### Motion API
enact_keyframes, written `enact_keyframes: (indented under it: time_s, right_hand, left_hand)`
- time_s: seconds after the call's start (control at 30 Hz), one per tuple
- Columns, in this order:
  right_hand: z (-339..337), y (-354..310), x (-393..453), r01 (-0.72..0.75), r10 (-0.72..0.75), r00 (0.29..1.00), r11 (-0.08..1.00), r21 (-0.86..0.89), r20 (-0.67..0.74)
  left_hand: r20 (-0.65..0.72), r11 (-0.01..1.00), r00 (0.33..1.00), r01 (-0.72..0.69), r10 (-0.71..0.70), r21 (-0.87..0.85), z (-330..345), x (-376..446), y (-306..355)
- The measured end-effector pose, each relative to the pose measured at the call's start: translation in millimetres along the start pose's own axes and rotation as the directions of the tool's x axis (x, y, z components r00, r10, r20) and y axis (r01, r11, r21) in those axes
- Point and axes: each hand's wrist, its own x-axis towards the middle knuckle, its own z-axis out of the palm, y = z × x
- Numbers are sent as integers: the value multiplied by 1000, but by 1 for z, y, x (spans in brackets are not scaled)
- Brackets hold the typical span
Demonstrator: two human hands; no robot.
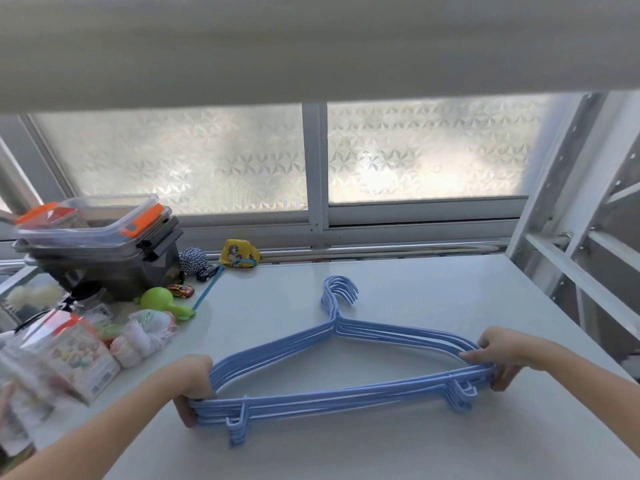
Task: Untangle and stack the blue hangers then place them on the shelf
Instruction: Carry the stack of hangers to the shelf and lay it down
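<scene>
A white shelf (433, 292) fills the lower view, under a blurred pale board (311, 39) that cuts across the top and hides what lies above the frosted window (429, 150). A white metal frame (581, 244) stands at the right, cut off by the edge.

The blue hangers (339, 393) lie as one neat stack on the shelf, hooks nested and pointing toward the window, bottom bars nearest the person. Both forearms reach in from the lower corners and spread outward to the two ends of the stack.

The left hand (194, 386) is curled over the left end, knuckles up, fingers clamped around the bunched wires, thumb below; its fingertips are hidden behind the hangers. The right hand (502, 355) grips the right end, fingers laid together over the upper wires and thumb under the bars; part of its palm is hidden by the stack.

At the left sits a stack of clear bins (97, 237) with orange clips, then blurred packets (69, 355) cut off by the edge, a yellow pouch (239, 254), a green toy (162, 301), a ball of twine (194, 259) and a toy car (181, 289), all well apart from the hangers.
</scene>
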Motion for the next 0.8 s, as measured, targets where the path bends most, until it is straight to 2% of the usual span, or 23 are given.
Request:
enact_keyframes:
  time_s: [0.1,0.17,0.2,0.27,0.33,0.43,0.47,0.57,0.63,0.7,0.8]
  right_hand:
    - [-4,-3,-4,12,-12,1000,1000,-13,25]
    - [-11,-11,-11,56,-53,998,993,-102,30]
    - [-13,-18,-17,104,-104,995,981,-161,8]
    - [-18,-33,-20,231,-251,964,954,-190,-89]
    - [-24,-51,-19,341,-368,913,925,-165,-175]
    - [-29,-82,-29,449,-505,832,856,-256,-231]
    - [-29,-90,-33,468,-542,805,830,-303,-242]
    - [-19,-100,-55,485,-616,745,764,-426,-256]
    - [-5,-92,-80,429,-619,735,740,-517,-277]
    - [8,-79,-109,346,-604,735,724,-597,-306]
    - [36,-54,-158,250,-564,734,742,-622,-378]
  left_hand:
    - [101,979,995,28,-7,-204,-8,-5,0]
    - [106,971,994,21,4,-237,-19,-12,2]
    - [70,976,997,-8,24,-218,-26,-14,5]
    - [-103,978,986,-145,131,-152,-41,-19,15]
    - [-276,934,926,-313,259,-174,-57,-31,32]
    - [-449,889,830,-434,331,-147,-68,-50,54]
    - [-482,901,809,-425,336,-85,-65,-54,57]
    - [-505,948,803,-266,318,174,-48,-69,48]
    - [-504,941,807,-181,309,286,-34,-84,33]
    - [-525,938,798,-139,296,318,-19,-102,15]
    - [-563,948,779,-124,275,293,8,-123,-16]
